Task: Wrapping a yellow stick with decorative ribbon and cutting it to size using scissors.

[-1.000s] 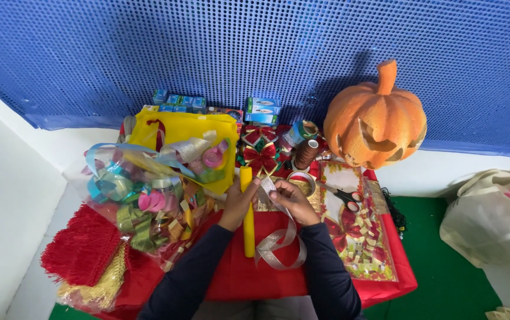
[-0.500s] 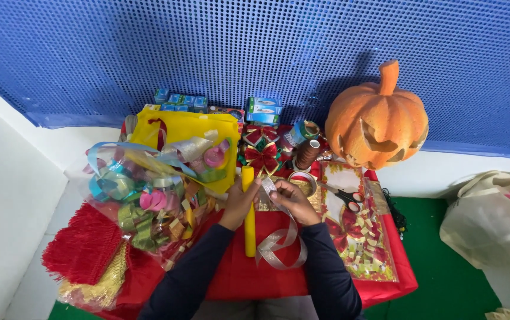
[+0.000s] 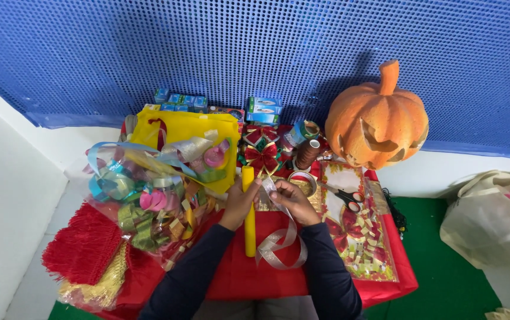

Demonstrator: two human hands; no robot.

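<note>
Above a small table draped in red cloth [image 3: 338,278], both hands meet over a loose silver ribbon strip [image 3: 281,243]. The left hand [image 3: 240,201] and right hand [image 3: 290,198] pinch its upper end between closed fingertips, and the rest curls down in a loop onto the cloth. Just beside the left hand lies a yellow cylindrical roll [image 3: 249,213], running toward the person. Left of that, a clear plastic bag [image 3: 148,201] bulges with curled ribbons in blue, green, pink and gold, and a yellow bag [image 3: 193,133] stands behind it. Red-handled scissors [image 3: 347,195] rest on a patterned red and gold sheet [image 3: 356,231]. An orange carved pumpkin [image 3: 376,118] sits at the back right, against a blue perforated wall [image 3: 207,47]. Green floor [image 3: 450,278] shows below.
</note>
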